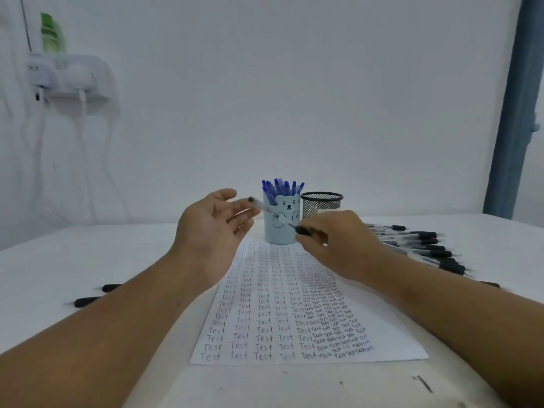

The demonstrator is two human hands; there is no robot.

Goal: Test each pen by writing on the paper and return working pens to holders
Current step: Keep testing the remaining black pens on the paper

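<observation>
- Pinching a black-grip pen (278, 215) at its grip end with the right hand (338, 242), at frame centre, barrel slanting up-left across the bear-face holder (279, 222).
- Holding the left hand (213, 223) open and empty, palm up, fingertips at or near the pen's far end; contact unclear through blur.
- Probably passing or re-seating the pen before testing; bringing the tip down onto the paper (391, 337), whose only bare strip lies at its right.
- Keeping wrists clear of the mesh holder (321, 203), just right of the bear-face holder.
- Avoiding the loose pens (424, 245) at right.
</observation>
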